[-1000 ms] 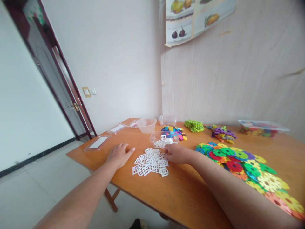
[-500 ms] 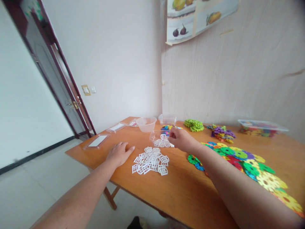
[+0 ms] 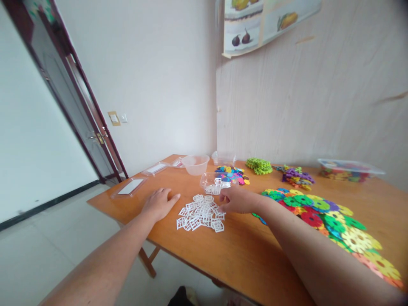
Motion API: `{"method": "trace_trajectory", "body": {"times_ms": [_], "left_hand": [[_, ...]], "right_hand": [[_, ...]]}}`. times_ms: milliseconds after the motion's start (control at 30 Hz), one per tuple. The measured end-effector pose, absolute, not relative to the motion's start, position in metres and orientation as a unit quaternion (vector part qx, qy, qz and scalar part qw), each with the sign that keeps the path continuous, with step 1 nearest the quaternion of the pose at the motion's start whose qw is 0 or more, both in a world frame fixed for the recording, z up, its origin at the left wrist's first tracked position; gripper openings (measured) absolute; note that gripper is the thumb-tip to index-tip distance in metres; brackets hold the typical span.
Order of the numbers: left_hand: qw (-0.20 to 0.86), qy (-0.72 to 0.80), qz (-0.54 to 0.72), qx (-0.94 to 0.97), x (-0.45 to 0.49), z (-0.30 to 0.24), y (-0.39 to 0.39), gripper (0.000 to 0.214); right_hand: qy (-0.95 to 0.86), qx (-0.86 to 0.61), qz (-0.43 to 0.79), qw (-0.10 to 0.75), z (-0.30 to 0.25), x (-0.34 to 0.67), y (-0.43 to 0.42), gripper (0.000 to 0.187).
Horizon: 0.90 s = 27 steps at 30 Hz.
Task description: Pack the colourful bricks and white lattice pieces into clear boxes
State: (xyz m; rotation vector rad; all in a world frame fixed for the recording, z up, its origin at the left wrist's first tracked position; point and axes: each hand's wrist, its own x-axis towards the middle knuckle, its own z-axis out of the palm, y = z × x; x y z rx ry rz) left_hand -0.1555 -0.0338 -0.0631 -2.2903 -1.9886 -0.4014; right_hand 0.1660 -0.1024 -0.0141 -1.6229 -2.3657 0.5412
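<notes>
My left hand point(image 3: 159, 203) lies flat on the wooden table, thumb stretched toward a pile of white plastic window-frame pieces point(image 3: 199, 212). At the right edge of that pile hovers my right hand point(image 3: 236, 199), its fingers bent, thumb and fingertips slightly apart. Nothing can be seen in its grasp, though the fingertips overlap the nearest pieces. Just behind the pile stands a clear plastic box point(image 3: 204, 182) with several white window pieces inside; my right hand partly covers its near right corner.
Colourful flower discs point(image 3: 318, 208) spread under my right forearm. Behind are small coloured discs point(image 3: 231, 173), green pieces point(image 3: 259, 166), purple pieces point(image 3: 298, 176), a translucent bowl point(image 3: 196, 165) and a filled lidded box point(image 3: 349, 171). Clear lids point(image 3: 130, 187) lie at left.
My right hand has moved down and toward me, from above the clear box to the right edge of the white pile. The left hand stays in place.
</notes>
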Motion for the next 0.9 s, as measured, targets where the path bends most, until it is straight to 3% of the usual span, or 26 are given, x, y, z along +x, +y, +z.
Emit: {"method": "trace_trajectory", "body": {"times_ms": [433,500,633,733,800,900], "left_hand": [[0.038,-0.648,-0.136,-0.748,-0.156,-0.063,-0.033,0.075],[0.04,-0.648,-0.135,-0.749,-0.156,-0.064,-0.033,0.075],[0.039,-0.647,-0.134,-0.749,-0.156,-0.063,-0.033,0.074],[0.04,-0.646,-0.133,-0.751,-0.155,-0.062,-0.034,0.073],[0.04,-0.646,-0.133,-0.75,-0.155,-0.062,-0.035,0.073],[0.039,-0.647,-0.134,-0.75,-0.155,-0.062,-0.035,0.073]], "right_hand": [[-0.812,-0.532,0.213,0.11,-0.012,0.167,-0.103,0.011],[-0.803,-0.526,0.242,0.142,-0.009,0.17,-0.102,0.008],[-0.738,-0.547,0.27,0.288,-0.004,0.176,-0.093,0.004],[-0.685,-0.593,0.22,0.361,-0.003,0.179,-0.084,0.018],[-0.686,-0.608,0.176,0.359,-0.003,0.179,-0.082,0.022],[-0.736,-0.587,0.145,0.305,-0.006,0.177,-0.085,0.014]]}}
